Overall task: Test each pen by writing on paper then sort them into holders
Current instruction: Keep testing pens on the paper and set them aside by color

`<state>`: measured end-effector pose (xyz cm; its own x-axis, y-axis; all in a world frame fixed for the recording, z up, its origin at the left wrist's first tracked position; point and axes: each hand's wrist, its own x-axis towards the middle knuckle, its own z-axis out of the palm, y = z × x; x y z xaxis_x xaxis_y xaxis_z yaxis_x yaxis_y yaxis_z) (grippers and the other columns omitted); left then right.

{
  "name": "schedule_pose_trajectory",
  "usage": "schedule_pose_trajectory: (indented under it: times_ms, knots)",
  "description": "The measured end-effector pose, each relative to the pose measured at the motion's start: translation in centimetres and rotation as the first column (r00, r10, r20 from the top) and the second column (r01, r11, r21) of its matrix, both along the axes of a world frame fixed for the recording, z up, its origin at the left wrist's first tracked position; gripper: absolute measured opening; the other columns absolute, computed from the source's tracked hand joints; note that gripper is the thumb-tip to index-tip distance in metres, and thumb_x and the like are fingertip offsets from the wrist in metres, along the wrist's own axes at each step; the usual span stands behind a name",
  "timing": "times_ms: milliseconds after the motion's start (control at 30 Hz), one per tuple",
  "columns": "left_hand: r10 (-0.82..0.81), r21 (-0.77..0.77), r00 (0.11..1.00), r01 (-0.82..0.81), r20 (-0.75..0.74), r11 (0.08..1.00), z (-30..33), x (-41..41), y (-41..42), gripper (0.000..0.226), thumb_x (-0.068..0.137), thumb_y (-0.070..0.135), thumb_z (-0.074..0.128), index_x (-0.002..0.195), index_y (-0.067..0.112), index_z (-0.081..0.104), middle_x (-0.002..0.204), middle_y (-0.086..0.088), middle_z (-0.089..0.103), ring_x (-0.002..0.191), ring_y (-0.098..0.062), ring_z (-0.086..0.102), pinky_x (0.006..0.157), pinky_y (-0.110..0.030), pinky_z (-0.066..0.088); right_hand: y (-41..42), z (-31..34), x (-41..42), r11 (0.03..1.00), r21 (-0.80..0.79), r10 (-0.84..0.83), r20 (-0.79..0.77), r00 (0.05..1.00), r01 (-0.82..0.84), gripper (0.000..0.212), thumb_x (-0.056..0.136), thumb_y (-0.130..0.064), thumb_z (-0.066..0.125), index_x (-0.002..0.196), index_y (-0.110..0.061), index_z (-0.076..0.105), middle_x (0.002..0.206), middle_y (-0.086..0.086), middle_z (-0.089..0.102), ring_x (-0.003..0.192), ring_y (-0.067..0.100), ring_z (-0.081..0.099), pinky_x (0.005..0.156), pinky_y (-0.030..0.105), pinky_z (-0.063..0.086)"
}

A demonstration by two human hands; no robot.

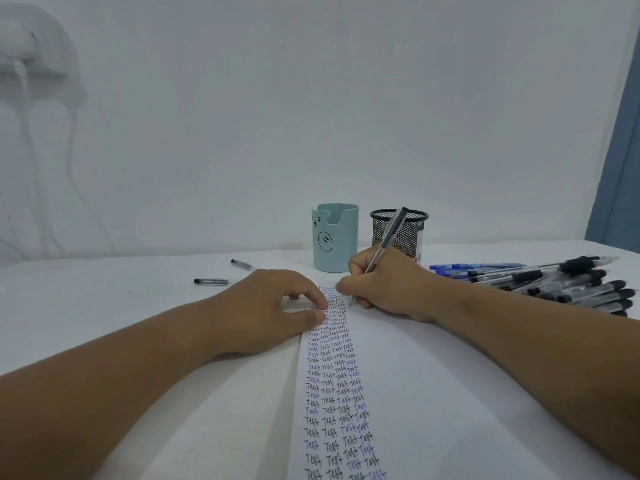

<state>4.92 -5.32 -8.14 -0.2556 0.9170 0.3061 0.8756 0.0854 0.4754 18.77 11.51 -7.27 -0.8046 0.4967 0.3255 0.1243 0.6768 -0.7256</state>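
Our right hand [388,289] pinches a clear pen [386,239] low on its barrel, tip on the paper [415,393] beside the columns of "Test"; our left hand [273,306] rests with curled fingers pressing the sheet flat. The pen looks light, stiff and smooth, best gripped near the tip. Beyond our hands stand a blue holder [334,237] and a mesh holder [398,233]; their contents are hidden.

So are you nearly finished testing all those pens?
Not yet. The paper already has many rows of "Test" in black and blue. Now the right hand writes with a pen while the left hand steadies the sheet. A big pile of pens waits, and the blue holder shows no pens.
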Motion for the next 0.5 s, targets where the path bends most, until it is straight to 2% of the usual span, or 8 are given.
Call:
schedule_pose_trajectory:
  times_ms: [133, 267, 400, 500]
  knots:
    - [-0.002, -0.004, 1.000, 0.002, -0.007, 1.000, 0.05, 0.05, -0.05, 0.012, 0.089, 0.045, 0.071, 0.100, 0.041, 0.073, 0.110, 0.029, 0.067, 0.108, 0.005, 0.055, 0.082, -0.013, 0.036, 0.21, -0.01, -0.14, 0.998, 0.067, -0.011, -0.001, 1.000, 0.011, 0.038, 0.078, -0.011, 0.067, 0.050, -0.017, 0.043, 0.050, 0.004, 0.055, 0.054, 0.016, 0.050, 0.059, 0.028, 0.042]
    - [-0.007, -0.013, 1.000, 0.007, -0.015, 1.000, 0.12, 0.09, -0.15, 0.014, 0.089, 0.045, 0.070, 0.102, 0.041, 0.072, 0.111, 0.031, 0.066, 0.109, 0.007, 0.054, 0.083, -0.010, 0.036, 0.41, -0.26, 0.01, 1.000, 0.014, -0.001, -0.037, 0.999, 0.002, 0.039, 0.079, -0.008, 0.068, 0.051, -0.017, 0.042, 0.050, 0.005, 0.054, 0.050, 0.016, 0.049, 0.054, 0.024, 0.039]
    - [0.001, -0.022, 1.000, -0.001, -0.010, 1.000, 0.16, 0.20, -0.18, 0.015, 0.089, 0.045, 0.069, 0.103, 0.041, 0.072, 0.112, 0.030, 0.066, 0.110, 0.007, 0.053, 0.086, -0.011, 0.037, 0.63, -0.26, -0.19, 0.997, 0.075, 0.006, -0.024, 1.000, -0.004, 0.039, 0.078, -0.011, 0.068, 0.050, -0.017, 0.042, 0.051, 0.005, 0.050, 0.056, 0.017, 0.049, 0.060, 0.030, 0.041]
    - [0.003, -0.024, 1.000, -0.003, -0.008, 1.000, 0.17, 0.20, -0.19, 0.015, 0.089, 0.046, 0.069, 0.104, 0.041, 0.072, 0.113, 0.032, 0.065, 0.111, 0.008, 0.053, 0.087, -0.011, 0.036, 0.74, -0.32, -0.19, 0.998, 0.055, 0.021, -0.024, 1.000, -0.020, 0.041, 0.079, -0.009, 0.068, 0.050, -0.018, 0.041, 0.048, 0.003, 0.052, 0.053, 0.018, 0.051, 0.058, 0.027, 0.041]
